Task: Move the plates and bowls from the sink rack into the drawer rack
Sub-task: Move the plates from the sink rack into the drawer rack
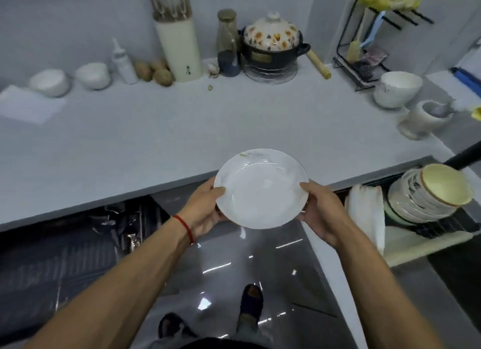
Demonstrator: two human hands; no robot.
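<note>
While the plate's mid-carry, quick rundown:
drawer rack [65, 257]: down left, open, nearer the left hand
left hand [205, 208]: pinching the plate's left rim
plate [261, 188]: level, between both hands, over the floor
right hand [321, 210]: gripping the right rim
sink rack [442, 226]: right, bowls stacked inside

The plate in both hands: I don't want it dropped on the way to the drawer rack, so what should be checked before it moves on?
1. Left hand grips the plate rim: ok.
2. Right hand grips the opposite rim: ok.
3. Plate held roughly level: ok.
4. Plate clear of the counter edge: ok.
5. Drawer rack open at lower left: ok.
6. Free slot in it: cannot tell, dark and blurred.
</note>
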